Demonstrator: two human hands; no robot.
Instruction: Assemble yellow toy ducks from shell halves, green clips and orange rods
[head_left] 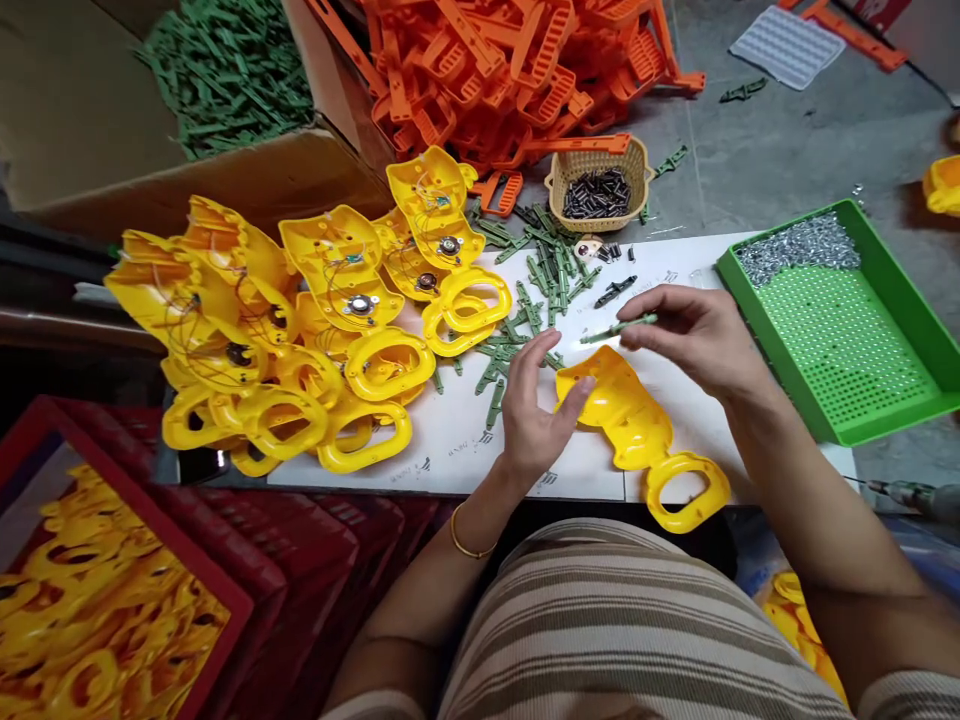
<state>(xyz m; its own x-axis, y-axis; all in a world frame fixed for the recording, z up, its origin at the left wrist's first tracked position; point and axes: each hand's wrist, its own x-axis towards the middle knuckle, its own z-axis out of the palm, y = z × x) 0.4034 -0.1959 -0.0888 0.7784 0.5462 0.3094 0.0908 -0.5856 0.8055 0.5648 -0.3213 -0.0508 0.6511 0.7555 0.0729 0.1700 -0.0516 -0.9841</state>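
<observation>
yellow shell (637, 430) is lying on the white sheet (577, 480) between both hands, loop end near and right, wide end far and left, so its long axis runs on a slant. left hand (536, 400) is closer to it, fingers spread and gripping nothing, thumb over the wide end's edge (can't tell if touching). right hand (701, 335) pinches a slim green piece (611, 331) just past that end, pretty much left to right.

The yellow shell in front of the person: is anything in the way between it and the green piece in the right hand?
Nothing visible lies between the green piece in the right hand and the yellow shell. The left hand only overlaps the shell's left edge.
</observation>
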